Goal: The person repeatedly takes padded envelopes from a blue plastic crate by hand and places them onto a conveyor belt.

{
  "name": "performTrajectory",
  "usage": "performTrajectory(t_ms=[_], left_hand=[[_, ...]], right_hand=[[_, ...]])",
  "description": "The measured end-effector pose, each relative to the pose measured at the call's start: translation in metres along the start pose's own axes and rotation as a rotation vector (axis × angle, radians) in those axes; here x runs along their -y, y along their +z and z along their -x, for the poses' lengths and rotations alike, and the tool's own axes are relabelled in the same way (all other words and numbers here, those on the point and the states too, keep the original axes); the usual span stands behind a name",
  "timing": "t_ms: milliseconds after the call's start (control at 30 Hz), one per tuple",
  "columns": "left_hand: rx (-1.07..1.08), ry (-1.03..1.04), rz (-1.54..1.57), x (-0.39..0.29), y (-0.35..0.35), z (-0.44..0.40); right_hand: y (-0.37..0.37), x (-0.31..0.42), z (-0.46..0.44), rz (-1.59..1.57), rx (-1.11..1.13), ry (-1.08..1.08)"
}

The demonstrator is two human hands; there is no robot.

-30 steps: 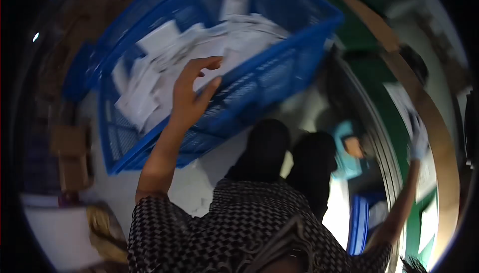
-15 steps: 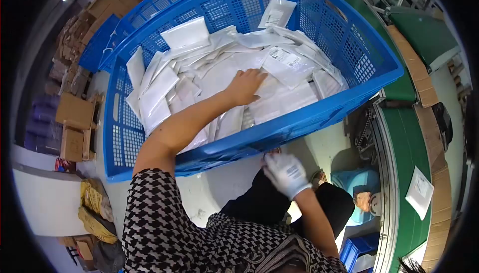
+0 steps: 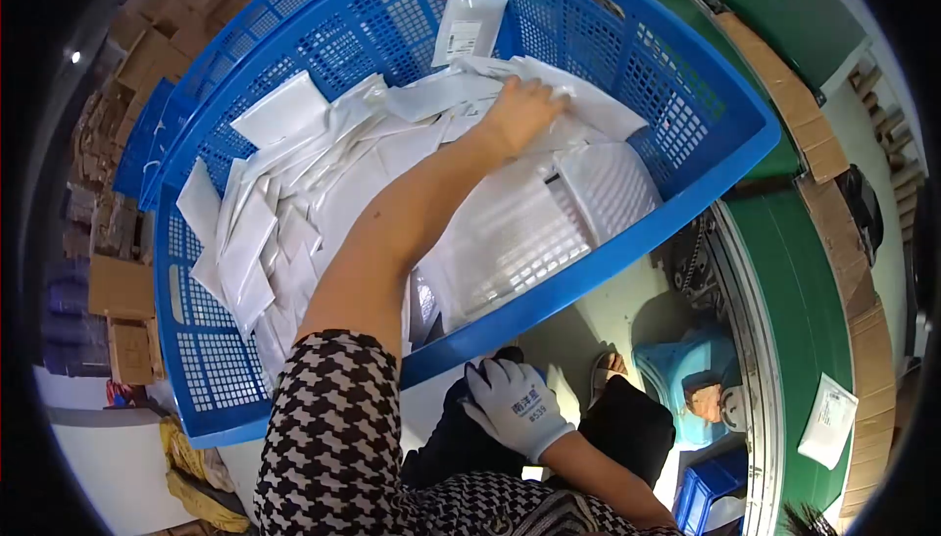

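Observation:
My left hand [image 3: 526, 117], bare, reaches into the big blue basket [image 3: 598, 267] with its fingers curled over a white mailer [image 3: 598, 105] near the far right side. The thumb and fingertips are partly hidden. Many white mailers fill the basket, some overlapping in a leaning row at the left [image 3: 250, 252], others lying flat below my forearm. One labelled mailer [image 3: 469, 31] leans upright against the back wall. My right hand [image 3: 517, 409], in a white printed glove, rests over my dark-clad knee outside the basket, fingers bent and apart, holding nothing.
A green conveyor belt [image 3: 799, 311] runs along the right, with a labelled mailer [image 3: 828, 421] on it and cardboard [image 3: 872, 389] along its edge. A light-blue stool [image 3: 681, 365] and a small blue bin [image 3: 711, 487] stand beside it. Cardboard boxes [image 3: 123, 286] are stacked at the left.
My left hand has moved farther back over the mailers. The labelled mailer near it no longer shows its label. My gloved right hand has moved down and left onto my knee. The view has shifted.

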State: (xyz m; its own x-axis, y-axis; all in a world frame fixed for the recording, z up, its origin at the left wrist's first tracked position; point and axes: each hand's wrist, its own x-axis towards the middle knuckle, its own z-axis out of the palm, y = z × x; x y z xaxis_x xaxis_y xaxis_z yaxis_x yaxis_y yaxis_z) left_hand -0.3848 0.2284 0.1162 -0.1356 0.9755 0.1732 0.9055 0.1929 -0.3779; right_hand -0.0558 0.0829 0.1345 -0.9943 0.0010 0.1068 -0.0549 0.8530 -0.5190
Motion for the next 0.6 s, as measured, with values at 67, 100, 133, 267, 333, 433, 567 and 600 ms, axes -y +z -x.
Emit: performTrajectory(t_ms=[67,100,133,267,333,433,567,600], left_hand=[[-0.038,-0.098,-0.005,0.013,0.003,-0.013],[-0.042,-0.091,-0.006,0.019,0.006,-0.017],[-0.023,-0.179,0.053,0.026,0.010,-0.019],[-0.021,-0.238,0.119,0.044,0.032,-0.030],[-0.042,-0.226,0.130,0.055,0.042,-0.037],[0.133,-0.134,0.135,0.084,0.050,-0.067],[0.362,-0.028,0.109,0.103,0.075,-0.108],[0.415,-0.022,0.076,0.105,0.082,-0.115]], right_hand=[[-0.006,-0.005,-0.006,-0.001,0.047,0.012],[-0.010,-0.007,-0.008,-0.007,0.099,0.026],[-0.014,-0.009,-0.010,-0.015,0.150,0.043],[-0.017,-0.025,-0.016,-0.044,0.100,0.052],[-0.016,-0.034,-0.017,-0.053,0.010,0.037],[0.013,-0.048,-0.014,-0.245,-0.116,0.002],[0.012,-0.070,-0.016,-0.525,-0.220,0.022],[-0.004,-0.072,-0.013,-0.616,-0.196,0.069]])
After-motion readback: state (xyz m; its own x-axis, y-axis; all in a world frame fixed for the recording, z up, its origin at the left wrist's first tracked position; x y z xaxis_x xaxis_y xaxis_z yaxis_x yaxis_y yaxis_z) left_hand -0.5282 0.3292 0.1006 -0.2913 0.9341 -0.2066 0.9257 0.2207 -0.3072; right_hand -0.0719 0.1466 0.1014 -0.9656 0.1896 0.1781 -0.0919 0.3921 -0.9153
